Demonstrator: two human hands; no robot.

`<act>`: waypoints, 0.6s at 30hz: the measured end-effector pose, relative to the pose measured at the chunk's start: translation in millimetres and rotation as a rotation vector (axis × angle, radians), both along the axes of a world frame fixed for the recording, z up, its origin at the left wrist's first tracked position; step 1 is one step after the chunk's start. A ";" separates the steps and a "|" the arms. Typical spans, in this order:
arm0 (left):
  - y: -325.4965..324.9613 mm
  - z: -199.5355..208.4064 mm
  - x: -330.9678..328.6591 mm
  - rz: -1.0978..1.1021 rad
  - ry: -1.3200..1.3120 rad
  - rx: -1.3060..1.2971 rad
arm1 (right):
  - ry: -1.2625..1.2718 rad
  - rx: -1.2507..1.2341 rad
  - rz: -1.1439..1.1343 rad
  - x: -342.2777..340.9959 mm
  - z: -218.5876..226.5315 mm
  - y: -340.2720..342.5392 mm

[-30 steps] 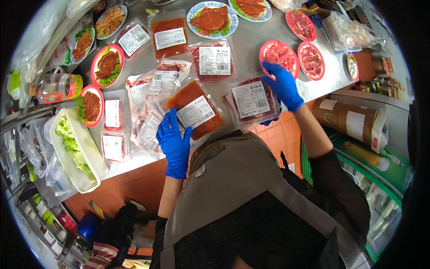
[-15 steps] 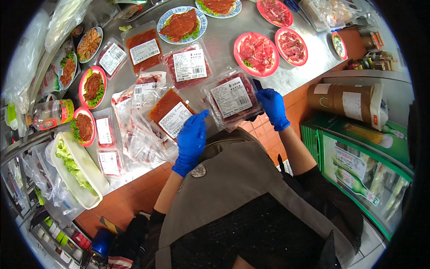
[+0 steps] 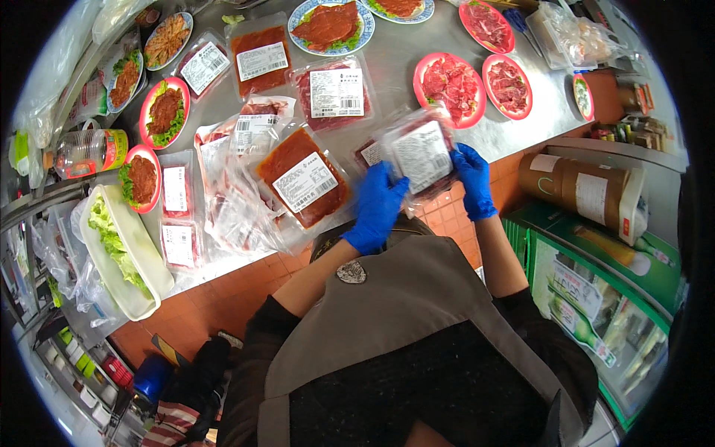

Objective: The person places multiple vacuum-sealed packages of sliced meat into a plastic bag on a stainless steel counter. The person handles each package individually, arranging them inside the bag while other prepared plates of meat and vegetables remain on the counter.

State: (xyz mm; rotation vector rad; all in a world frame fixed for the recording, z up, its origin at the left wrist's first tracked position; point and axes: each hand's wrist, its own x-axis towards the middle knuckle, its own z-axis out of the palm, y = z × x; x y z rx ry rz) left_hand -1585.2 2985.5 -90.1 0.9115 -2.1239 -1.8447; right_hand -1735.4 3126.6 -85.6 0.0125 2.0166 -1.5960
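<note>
Between my blue-gloved hands is a clear sealed meat pack (image 3: pixel 421 158) with a white label, blurred by motion. My left hand (image 3: pixel 377 212) closes on its left lower edge, while my right hand (image 3: pixel 472 180) grips its right side. Partly hidden behind it, a second labelled meat pack (image 3: pixel 370 153) shows at the left; I cannot tell whether it is held too. Left of my left hand lies a flat pack of orange-red marinated meat (image 3: pixel 320 195). Beyond it are a red meat pack (image 3: pixel 333 115) and another marinated pack (image 3: pixel 249 71), each with a white label.
On the steel table (image 3: pixel 398 78) stand red-rimmed plates of sliced meat (image 3: pixel 450 91) and blue-patterned plates (image 3: pixel 298 36). Loose clear bags of meat (image 3: pixel 238 197) and a white tub of lettuce (image 3: pixel 153 272) are at left. A glass-fronted green cooler (image 3: pixel 596 298) stands right.
My left hand has moved right, from above the marinated pack onto the meat pack. That pack is now tilted between both hands, and another pack has come into view behind it.
</note>
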 end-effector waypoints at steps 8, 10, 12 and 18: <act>27.4 55.6 -21.2 -0.497 0.233 0.226 | -0.173 -0.330 -0.118 -29.3 4.4 58.7; 29.6 50.5 -19.4 -0.483 0.256 0.181 | -0.205 -0.340 -0.084 -33.7 9.3 59.5; 31.1 46.0 -14.4 -0.483 0.238 0.170 | -0.189 -0.357 -0.020 -52.9 -10.4 79.7; 9.6 -24.9 46.3 -0.090 -0.189 0.146 | -0.046 -0.241 0.029 -55.9 13.9 38.3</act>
